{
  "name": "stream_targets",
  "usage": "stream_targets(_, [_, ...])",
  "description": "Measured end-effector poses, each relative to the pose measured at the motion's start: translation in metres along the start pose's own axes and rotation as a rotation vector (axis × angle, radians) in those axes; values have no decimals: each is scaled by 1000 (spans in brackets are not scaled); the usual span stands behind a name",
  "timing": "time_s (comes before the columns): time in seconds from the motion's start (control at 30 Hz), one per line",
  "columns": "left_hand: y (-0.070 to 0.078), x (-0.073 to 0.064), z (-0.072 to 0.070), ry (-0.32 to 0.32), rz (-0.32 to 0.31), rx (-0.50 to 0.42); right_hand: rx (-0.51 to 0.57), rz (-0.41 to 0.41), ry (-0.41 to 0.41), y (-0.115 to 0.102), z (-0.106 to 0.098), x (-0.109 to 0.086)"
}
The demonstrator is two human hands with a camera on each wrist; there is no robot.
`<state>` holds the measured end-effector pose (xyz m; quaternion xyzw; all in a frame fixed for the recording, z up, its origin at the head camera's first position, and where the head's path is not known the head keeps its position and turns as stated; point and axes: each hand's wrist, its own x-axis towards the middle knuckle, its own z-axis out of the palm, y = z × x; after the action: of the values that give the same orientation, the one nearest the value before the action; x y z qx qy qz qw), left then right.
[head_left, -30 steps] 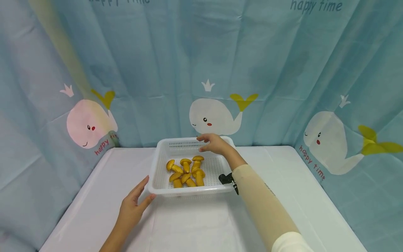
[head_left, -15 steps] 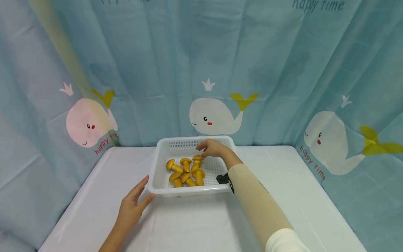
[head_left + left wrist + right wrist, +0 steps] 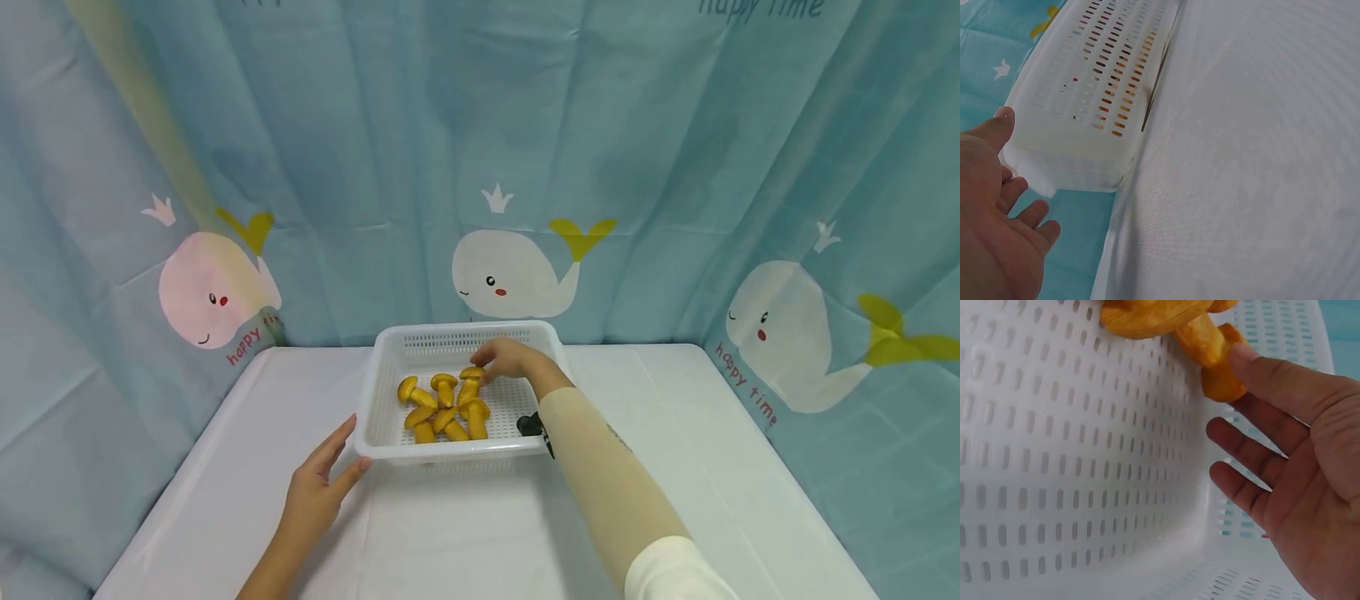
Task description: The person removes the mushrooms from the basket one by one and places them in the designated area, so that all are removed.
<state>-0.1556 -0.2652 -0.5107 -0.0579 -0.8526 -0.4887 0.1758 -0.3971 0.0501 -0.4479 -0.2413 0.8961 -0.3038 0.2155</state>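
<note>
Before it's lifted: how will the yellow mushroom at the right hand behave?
The yellow mushroom is likely stiff: cap and stem show no sag. Its smooth-looking surface may slip a little in the right hand. With a wide cap and narrower stem, it would probably pivot rather than roll straight if pushed.

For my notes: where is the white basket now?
In the head view, the white basket stands centrally, near the far edge of the table, below the middle whale on the curtain.

Mushrooms yellow-brn; basket white w/ slots; curtain blue w/ whale prints; wrist cam prob. blk.
</note>
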Motion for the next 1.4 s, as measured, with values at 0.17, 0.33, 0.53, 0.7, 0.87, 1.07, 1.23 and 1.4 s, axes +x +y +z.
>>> stream_targets(0.17, [1,-1,0,-7,-23,16,17,12,-5,5,3,3])
stream_targets(0.33, [5,-1,0,-5,-22,3,21,35,7,6,3,3])
stream_targets(0.53, [7,-1,1,-6,-34,15,3,44,38,5,2,1])
stream_targets(0.7, [7,-1,2,-2,-30,12,-1,30,89,0,-1,1])
stream_targets(0.87, [7,-1,3,-3,-17,13,-46,-20,135,-10,-10,-4])
stream_targets(1.07, [6,-2,3,-8,0,-5,-81,-114,223,-24,-29,-23])
stream_targets(1.23, [6,-2,3,1,9,-11,-71,-166,278,-34,-38,-44])
stream_targets(1.4, [7,-1,2,20,31,-41,-66,-240,325,-40,-40,-63])
